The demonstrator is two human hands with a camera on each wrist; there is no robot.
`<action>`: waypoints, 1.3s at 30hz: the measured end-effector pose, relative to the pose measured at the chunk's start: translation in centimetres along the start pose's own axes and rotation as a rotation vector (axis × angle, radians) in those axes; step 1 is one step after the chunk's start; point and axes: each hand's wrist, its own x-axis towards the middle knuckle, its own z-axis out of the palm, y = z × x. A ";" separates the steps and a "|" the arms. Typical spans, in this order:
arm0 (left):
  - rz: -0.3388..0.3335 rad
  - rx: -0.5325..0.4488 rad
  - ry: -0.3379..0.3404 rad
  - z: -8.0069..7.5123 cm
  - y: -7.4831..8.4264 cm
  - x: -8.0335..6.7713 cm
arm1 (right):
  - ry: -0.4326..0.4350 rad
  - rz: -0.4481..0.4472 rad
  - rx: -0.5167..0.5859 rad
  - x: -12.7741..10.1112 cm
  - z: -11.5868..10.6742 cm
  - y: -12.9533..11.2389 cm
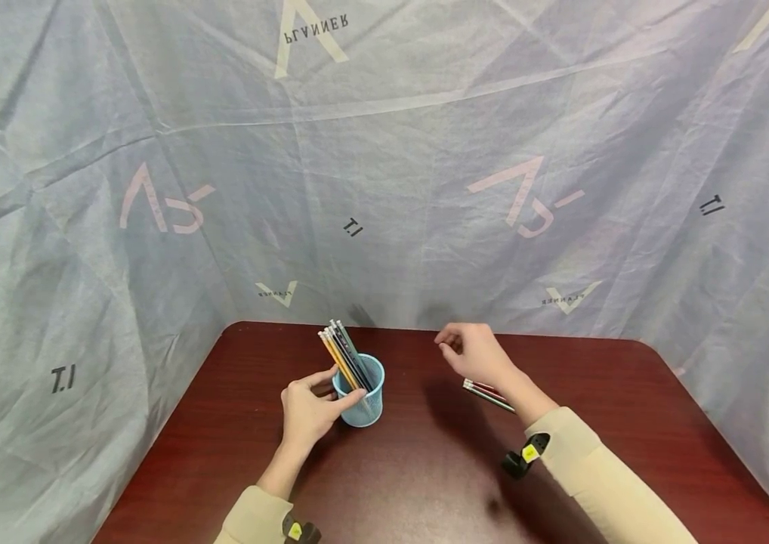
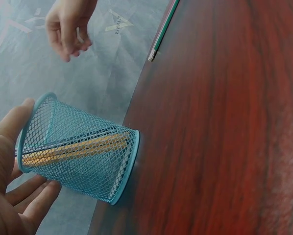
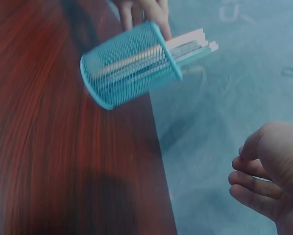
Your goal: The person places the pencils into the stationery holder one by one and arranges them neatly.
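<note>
A light blue mesh pencil cup (image 1: 365, 408) stands on the table, with several pencils (image 1: 344, 351) leaning left inside it, some yellow, others dark or green. My left hand (image 1: 307, 412) holds the cup near its rim, thumb on the near side and fingers around the far side. In the left wrist view, the yellow pencils (image 2: 78, 149) show through the mesh. Above the table, right of the cup, my right hand (image 1: 476, 351) hangs with loosely bent fingers and nothing in it. Under the right forearm lie a few loose pencils (image 1: 489, 397), red and green, partly hidden by it.
The dark red wooden table (image 1: 412, 483) has rounded far corners. Grey printed cloth (image 1: 384, 174) hangs behind it and along both sides. Each wrist wears a small black device, such as the right wrist camera (image 1: 526, 455).
</note>
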 end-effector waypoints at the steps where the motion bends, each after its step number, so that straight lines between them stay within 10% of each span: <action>1: 0.004 0.003 0.004 0.0 0.0 0.0 | -0.006 0.004 -0.007 -0.2 -0.2 0.3; 39: -0.015 0.006 -0.012 -0.2 0.0 -0.1 | -0.188 0.033 -0.190 -8.9 -1.2 7.1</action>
